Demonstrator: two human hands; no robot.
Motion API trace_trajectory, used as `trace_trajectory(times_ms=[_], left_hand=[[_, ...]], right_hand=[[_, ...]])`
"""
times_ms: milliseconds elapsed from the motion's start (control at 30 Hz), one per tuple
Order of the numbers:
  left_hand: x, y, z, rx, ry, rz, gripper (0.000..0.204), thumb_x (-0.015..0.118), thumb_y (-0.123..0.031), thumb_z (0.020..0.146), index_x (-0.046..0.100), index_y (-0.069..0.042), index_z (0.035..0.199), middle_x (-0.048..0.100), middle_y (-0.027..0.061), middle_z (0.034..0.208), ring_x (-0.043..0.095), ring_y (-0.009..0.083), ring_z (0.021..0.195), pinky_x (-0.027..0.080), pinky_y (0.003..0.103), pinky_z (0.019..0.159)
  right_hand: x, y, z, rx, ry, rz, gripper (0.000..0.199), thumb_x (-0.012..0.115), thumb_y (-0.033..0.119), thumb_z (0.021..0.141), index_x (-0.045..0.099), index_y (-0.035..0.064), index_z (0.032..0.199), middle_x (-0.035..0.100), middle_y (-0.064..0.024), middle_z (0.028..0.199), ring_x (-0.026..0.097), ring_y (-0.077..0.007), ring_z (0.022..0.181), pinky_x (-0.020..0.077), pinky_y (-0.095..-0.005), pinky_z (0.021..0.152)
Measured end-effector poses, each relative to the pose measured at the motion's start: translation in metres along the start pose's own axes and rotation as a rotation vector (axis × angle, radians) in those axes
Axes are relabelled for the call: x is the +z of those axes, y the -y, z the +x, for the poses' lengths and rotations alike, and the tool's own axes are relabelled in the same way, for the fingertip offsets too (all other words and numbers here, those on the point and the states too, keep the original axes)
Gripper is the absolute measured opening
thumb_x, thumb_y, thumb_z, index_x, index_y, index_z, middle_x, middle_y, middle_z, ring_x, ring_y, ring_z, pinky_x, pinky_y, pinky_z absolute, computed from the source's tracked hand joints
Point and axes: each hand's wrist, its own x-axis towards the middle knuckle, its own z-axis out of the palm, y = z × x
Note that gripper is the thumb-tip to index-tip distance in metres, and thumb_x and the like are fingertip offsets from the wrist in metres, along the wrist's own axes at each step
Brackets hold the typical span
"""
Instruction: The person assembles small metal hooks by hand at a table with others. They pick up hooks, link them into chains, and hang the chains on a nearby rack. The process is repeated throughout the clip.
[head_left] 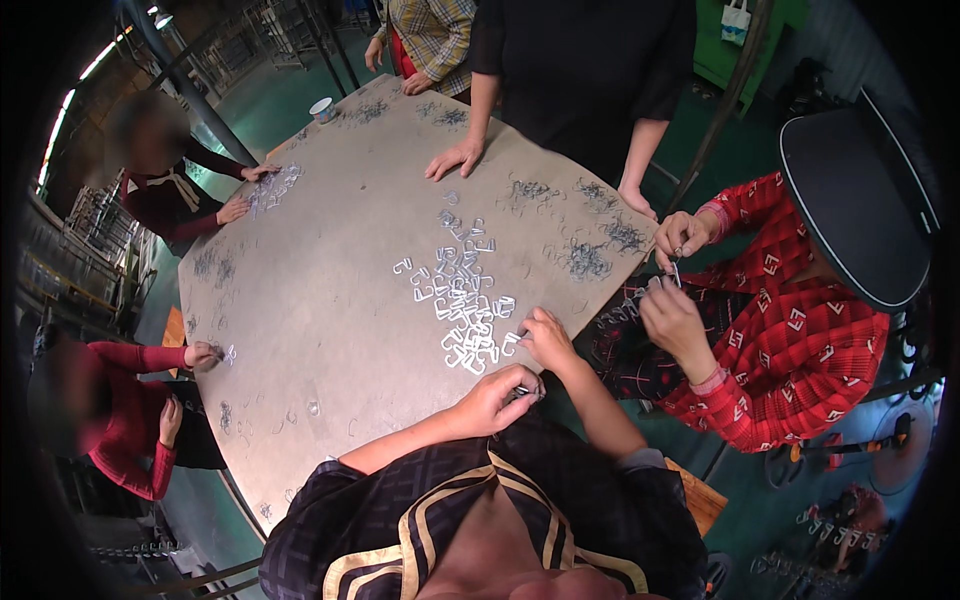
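Note:
My left hand (496,400) is closed at the table's near edge, with a small bit of dark metal showing between thumb and fingers; its shape is mostly hidden. Just to the right and farther in, my right hand (546,340) has its fingers bent together at one flat metal hook (510,345). That hook lies at the right side of a loose pile of shiny metal hooks (465,300), which spreads away from me over the table.
The big grey-brown table (330,260) also bears dark heaps of wire pieces (587,260) and a white tub (322,110). A co-worker in a red patterned top (770,330) handles small metal parts close on my right. Other people stand around the far and left edges.

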Motion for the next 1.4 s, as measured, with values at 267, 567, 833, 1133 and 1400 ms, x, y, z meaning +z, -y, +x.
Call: trace_trajectory(times_ms=[267,567,833,1133,1400], left_hand=[[0.008,-0.018,-0.007,0.005,0.015,0.027,0.008,0.057,-0.002,0.088,0.054,-0.001,0.096,0.061,0.0106,0.094,0.061,0.0211,0.09,0.047,0.031,0.082],[0.012,-0.032,-0.019,0.019,-0.018,0.058,0.01,0.057,-0.001,0.086,0.055,0.0,0.096,0.061,0.0112,0.093,0.062,0.0224,0.089,0.048,0.032,0.081],[0.018,-0.02,-0.013,-0.08,-0.151,0.076,0.012,0.059,0.0,0.085,0.054,0.001,0.096,0.062,0.0114,0.088,0.063,0.0222,0.083,0.049,0.031,0.075],[0.022,-0.004,0.001,-0.053,-0.204,0.161,0.013,0.064,-0.003,0.082,0.054,-0.001,0.09,0.061,0.0151,0.082,0.061,0.0334,0.074,0.048,0.038,0.064],[0.016,0.007,-0.001,-0.043,-0.142,0.175,0.013,0.068,-0.006,0.08,0.061,-0.001,0.089,0.065,0.015,0.082,0.064,0.032,0.075,0.051,0.037,0.065]], right_hand=[[-0.012,0.029,-0.015,-0.007,0.089,0.047,0.028,0.071,0.005,0.073,0.067,0.011,0.1,0.054,-0.0135,0.094,0.057,-0.0323,0.098,0.0458,-0.0418,0.084],[-0.045,0.064,-0.041,0.121,-0.228,0.46,0.018,0.072,-0.001,0.073,0.062,-0.0006,0.089,0.066,-0.0107,0.073,0.066,-0.0208,0.067,0.0521,-0.0314,0.062],[-0.075,0.105,-0.085,0.335,-0.435,1.062,0.012,0.066,-0.004,0.082,0.06,-0.0053,0.092,0.067,-0.008,0.08,0.064,-0.01,0.07,0.0533,-0.0223,0.061],[-0.077,0.116,-0.092,0.331,-0.566,0.7,0.011,0.068,0.0,0.08,0.062,-0.004,0.088,0.068,-0.0081,0.078,0.065,-0.0102,0.067,0.0514,-0.0241,0.061],[-0.073,0.11,-0.099,0.225,-0.535,0.592,0.017,0.068,-0.003,0.077,0.063,-0.0014,0.093,0.067,-0.0092,0.084,0.067,-0.0148,0.072,0.0516,-0.0262,0.064]])
